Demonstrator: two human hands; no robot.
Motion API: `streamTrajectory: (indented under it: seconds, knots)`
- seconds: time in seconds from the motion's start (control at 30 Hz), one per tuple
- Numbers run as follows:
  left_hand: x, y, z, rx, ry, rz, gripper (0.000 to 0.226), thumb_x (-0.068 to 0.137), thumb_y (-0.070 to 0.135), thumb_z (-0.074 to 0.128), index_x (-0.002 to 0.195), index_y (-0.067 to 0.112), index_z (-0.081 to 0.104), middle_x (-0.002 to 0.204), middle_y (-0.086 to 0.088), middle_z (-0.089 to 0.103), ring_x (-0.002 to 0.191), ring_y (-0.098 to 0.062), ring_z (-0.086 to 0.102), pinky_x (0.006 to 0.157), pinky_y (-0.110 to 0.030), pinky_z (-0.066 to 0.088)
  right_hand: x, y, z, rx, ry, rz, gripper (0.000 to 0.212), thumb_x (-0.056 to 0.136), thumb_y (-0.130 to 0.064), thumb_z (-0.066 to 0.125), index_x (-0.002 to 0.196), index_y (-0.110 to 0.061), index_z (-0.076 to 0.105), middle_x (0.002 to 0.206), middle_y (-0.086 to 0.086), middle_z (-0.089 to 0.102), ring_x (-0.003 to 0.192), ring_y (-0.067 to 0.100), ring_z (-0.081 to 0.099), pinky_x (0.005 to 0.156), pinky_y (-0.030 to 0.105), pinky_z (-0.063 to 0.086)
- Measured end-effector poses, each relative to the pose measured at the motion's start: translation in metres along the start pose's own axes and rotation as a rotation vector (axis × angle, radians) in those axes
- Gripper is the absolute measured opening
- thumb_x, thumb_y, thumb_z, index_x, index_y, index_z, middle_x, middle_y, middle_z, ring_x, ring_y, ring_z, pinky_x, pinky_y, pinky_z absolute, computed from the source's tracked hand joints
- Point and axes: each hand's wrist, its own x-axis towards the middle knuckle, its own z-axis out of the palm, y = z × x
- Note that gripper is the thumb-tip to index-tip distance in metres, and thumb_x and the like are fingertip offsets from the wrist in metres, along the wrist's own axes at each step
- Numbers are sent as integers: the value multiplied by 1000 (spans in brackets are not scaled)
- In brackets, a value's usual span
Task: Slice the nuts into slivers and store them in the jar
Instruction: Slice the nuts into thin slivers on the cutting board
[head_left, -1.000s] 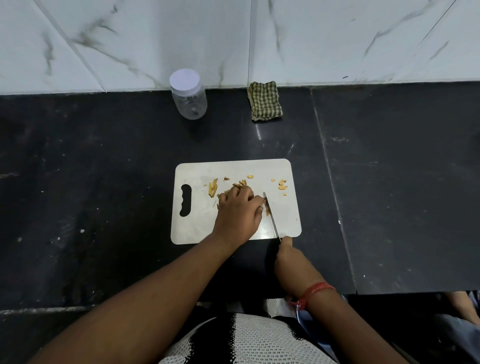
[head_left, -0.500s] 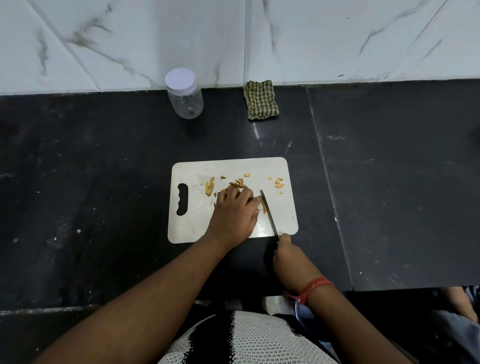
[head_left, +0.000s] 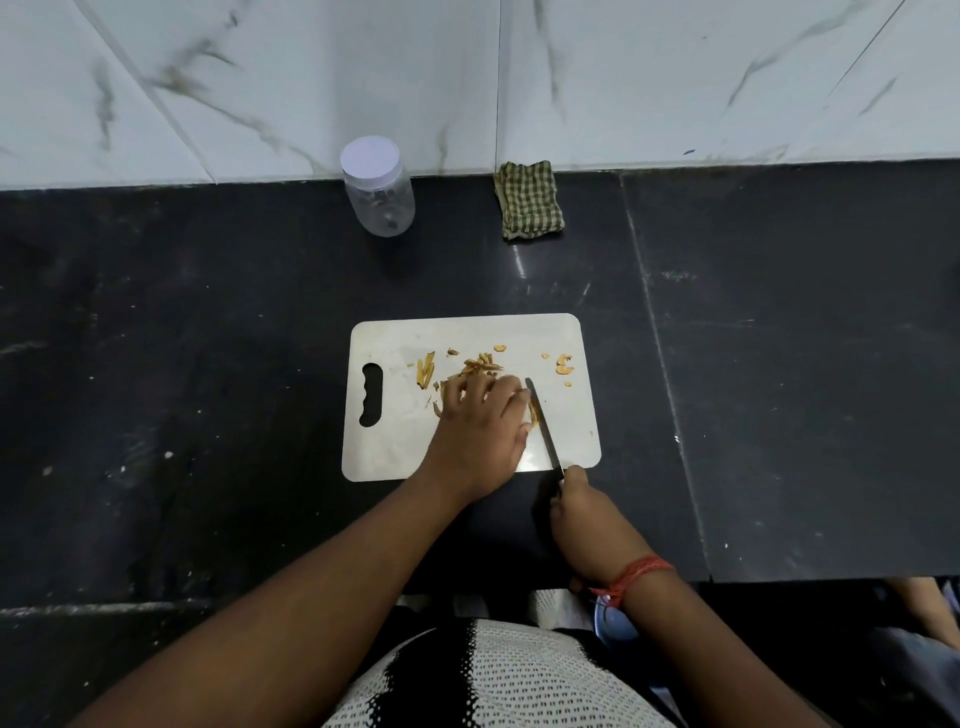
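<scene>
Nuts (head_left: 531, 410) pinned by left hand (head_left: 480, 426); right hand (head_left: 584, 512) grips knife (head_left: 543, 423).

A black stone worktop (head_left: 208, 364) carries a white cutting board (head_left: 467, 332) near its front edge. A lidded clear jar (head_left: 378, 189) and a folded checked cloth (head_left: 528, 200) stand apart at the back, against the wall.

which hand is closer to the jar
Left. The left hand is on the cutting board, below the jar; the right hand grips the knife off the board's near edge.
</scene>
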Motion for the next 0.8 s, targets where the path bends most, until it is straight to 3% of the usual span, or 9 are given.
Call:
streamTrajectory:
  seconds: [0.1, 0.17, 0.33, 0.47, 0.67, 0.8]
  knots:
    - [-6, 4, 3, -32, 4, 48, 33, 96, 32, 50, 117, 15, 68, 121, 1, 61, 108, -25, 54, 95, -47, 37, 0, -1, 0, -26, 8, -8, 12, 94, 0, 39, 97, -10, 32, 81, 17, 61, 64, 25, 48, 44, 20, 22]
    - [-9, 2, 5, -36, -18, 62, 34, 95, 33, 50, 118, 15, 69, 122, 1, 61, 108, -24, 53, 95, -47, 37, 1, -1, 1, -46, 9, -1, 13, 93, 1, 40, 104, -5, 38, 78, 13, 57, 63, 24, 49, 44, 20, 21]
    - [-17, -5, 9, -28, -35, 145, 36, 95, 33, 52, 124, 15, 66, 128, 3, 60, 107, -24, 53, 95, -47, 39, 1, -5, 3, -33, -2, 39, 19, 92, 1, 37, 111, -1, 39, 89, 19, 64, 69, 29, 54, 56, 29, 32]
    - [-20, -6, 12, -33, -36, 157, 37, 97, 33, 51, 126, 14, 65, 133, 2, 59, 110, -24, 53, 99, -49, 40, 2, -5, 3, -34, 3, 55, 17, 92, 0, 37, 109, -2, 39, 82, 15, 59, 66, 27, 50, 60, 31, 34]
    - [-23, -8, 12, -29, -34, 183, 37, 98, 32, 51, 130, 17, 63, 136, 2, 58, 112, -23, 51, 101, -49, 38, 0, -5, 0, -23, 1, 45, 17, 95, -1, 38, 112, -2, 39, 90, 19, 64, 70, 28, 55, 61, 30, 34]
    - [-22, -6, 12, -56, -36, 182, 36, 98, 30, 52, 129, 17, 64, 137, 1, 58, 111, -24, 52, 101, -50, 38, -9, -5, -4, 57, 68, 7, 6, 98, -7, 38, 104, -7, 37, 78, 10, 56, 64, 25, 51, 58, 31, 35]
